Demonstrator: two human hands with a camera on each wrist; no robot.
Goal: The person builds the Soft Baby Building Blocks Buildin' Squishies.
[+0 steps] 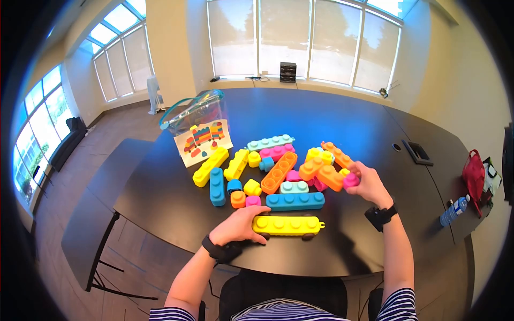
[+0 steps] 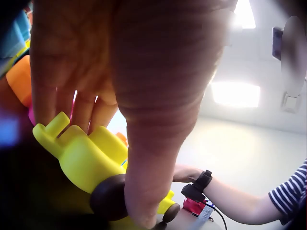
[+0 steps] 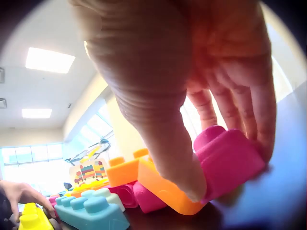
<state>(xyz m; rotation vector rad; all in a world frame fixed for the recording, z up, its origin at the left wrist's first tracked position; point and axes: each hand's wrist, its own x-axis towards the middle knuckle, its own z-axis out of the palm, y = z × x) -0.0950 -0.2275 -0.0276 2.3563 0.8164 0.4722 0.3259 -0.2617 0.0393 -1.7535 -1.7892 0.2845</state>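
Note:
My left hand (image 1: pixel 235 224) grips the left end of a long yellow toy block on dark wheels (image 1: pixel 289 227), thumb on the near side and fingers on the far side. A small hook sticks out from the block's right end. Over on the right, my right hand (image 1: pixel 369 184) pinches a small pink block (image 3: pixel 232 160) between thumb and fingers. Orange blocks (image 1: pixel 329 176) lie right beside that hand. A long blue block (image 1: pixel 295 201) lies just beyond the wheeled one. The palm side of each hand fills much of its wrist view.
Several more blocks are heaped mid-table, among them a long orange one (image 1: pixel 279 172) and a yellow one (image 1: pixel 210 166). Behind them stands a clear zip bag (image 1: pixel 201 109) with a picture card (image 1: pixel 203 143). A water bottle (image 1: pixel 454 211) and a red bag (image 1: pixel 473 174) are at the right.

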